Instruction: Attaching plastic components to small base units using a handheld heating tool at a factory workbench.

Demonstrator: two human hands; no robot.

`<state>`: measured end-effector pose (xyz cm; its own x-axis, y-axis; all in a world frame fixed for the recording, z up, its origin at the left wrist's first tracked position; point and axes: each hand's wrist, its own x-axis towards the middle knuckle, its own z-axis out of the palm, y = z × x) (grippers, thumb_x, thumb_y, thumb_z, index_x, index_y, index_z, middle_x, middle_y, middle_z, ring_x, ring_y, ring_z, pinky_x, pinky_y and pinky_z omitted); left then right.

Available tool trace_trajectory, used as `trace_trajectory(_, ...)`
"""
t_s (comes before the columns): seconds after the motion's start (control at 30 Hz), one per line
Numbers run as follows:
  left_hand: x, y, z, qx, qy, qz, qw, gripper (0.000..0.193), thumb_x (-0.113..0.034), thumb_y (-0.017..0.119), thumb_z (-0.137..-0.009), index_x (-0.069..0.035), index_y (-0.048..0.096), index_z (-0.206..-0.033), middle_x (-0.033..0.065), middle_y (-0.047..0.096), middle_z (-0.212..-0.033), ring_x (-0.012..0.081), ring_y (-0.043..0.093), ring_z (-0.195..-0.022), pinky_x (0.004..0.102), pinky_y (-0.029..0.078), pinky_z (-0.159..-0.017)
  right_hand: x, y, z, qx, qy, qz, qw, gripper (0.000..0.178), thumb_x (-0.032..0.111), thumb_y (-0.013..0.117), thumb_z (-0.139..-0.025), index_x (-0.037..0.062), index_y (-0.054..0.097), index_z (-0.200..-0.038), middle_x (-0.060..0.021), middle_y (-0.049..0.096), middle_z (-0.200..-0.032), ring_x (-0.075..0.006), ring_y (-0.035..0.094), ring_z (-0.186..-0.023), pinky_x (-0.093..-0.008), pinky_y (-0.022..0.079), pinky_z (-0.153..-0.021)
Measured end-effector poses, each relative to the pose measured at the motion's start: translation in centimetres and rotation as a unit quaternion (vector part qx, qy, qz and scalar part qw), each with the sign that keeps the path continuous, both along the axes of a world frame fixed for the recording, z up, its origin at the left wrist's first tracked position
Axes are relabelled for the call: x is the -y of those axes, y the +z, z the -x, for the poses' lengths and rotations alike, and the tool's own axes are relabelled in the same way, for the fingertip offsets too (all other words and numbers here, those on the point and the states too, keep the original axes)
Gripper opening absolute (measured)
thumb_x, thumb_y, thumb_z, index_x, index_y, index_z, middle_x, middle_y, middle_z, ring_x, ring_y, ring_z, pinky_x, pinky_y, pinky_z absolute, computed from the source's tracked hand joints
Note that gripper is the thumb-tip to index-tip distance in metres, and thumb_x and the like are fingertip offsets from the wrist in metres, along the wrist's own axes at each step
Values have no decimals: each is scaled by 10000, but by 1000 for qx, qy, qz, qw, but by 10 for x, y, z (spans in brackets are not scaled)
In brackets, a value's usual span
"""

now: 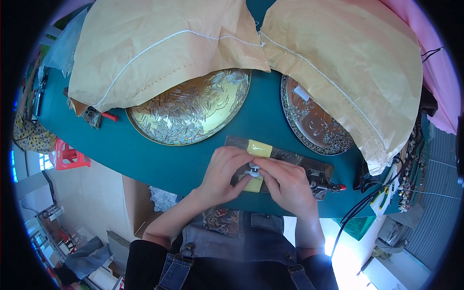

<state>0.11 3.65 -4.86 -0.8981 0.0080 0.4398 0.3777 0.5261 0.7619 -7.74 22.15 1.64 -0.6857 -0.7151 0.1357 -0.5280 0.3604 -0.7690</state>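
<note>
My left hand (223, 175) and my right hand (289, 186) meet over a dark flat board (290, 157) near the front edge of the green table (145, 150). Between their fingertips they pinch a small pale part (253, 170). A strip of yellow tape (259, 148) crosses the board under the hands. A clamp with a red tip (323, 183) grips the board's right end, beside my right hand.
A gold round tray (231, 108) with several small silver tubes lies behind the hands. A silver round tray (296, 123) sits at the right, half under a tan sack (348, 63). Another tan sack (159, 48) covers the back left. Black cables (360, 205) hang at the right edge.
</note>
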Motion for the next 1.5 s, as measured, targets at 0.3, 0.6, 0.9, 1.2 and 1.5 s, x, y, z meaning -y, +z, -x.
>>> trace_trajectory(0.3, 3, 3, 3, 69, -19, -14, 997, 605, -70, 823, -695, -44, 566, -1242, 129, 645, -1156, 344, 608, -1061, 455, 449, -963, 6, -5, -10, -63, -22, 9, 998, 233, 23, 714, -879, 34, 661, -1106, -101, 744, -998, -287, 731, -941, -474, 552, -942)
trace_trajectory(0.6, 7, 10, 10, 76, -35, -17, 996, 462, -72, 804, -699, -67, 612, -1118, 107, 630, -1081, 327, 591, -1036, 430, 428, -921, 5, 0, -17, -126, -55, -17, 990, 323, 45, 822, -761, 60, 743, -1074, -51, 751, -994, -219, 716, -928, -412, 492, -965)
trace_trajectory(0.9, 21, 21, 30, 126, -132, 25, 983, 372, -93, 815, -679, -70, 639, -1005, 70, 639, -1019, 285, 599, -1006, 404, 434, -883, 4, -1, -23, -213, -64, -104, 969, 231, 110, 773, -815, 70, 739, -1039, -22, 728, -963, -159, 708, -947, -429, 406, -1080)
trace_trajectory(1.2, 26, 15, 40, 100, -189, -11, 977, 287, -128, 813, -701, -87, 678, -952, 56, 639, -930, 273, 594, -905, 377, 430, -845, 6, 0, -15, -176, -56, -42, 982, 154, 106, 790, -815, 75, 727, -953, -15, 610, -773, -172, 668, -844, -392, 467, -916)
trace_trajectory(1.5, 30, 13, 49, 74, -237, 25, 968, 245, -141, 818, -729, -89, 700, -938, 53, 617, -891, 256, 577, -838, 364, 403, -794, -40, 13, 43, -177, -180, -109, 961, 299, 117, 827, -798, 87, 767, -1089, -95, 744, -950, -266, 709, -895, -385, 529, -872)
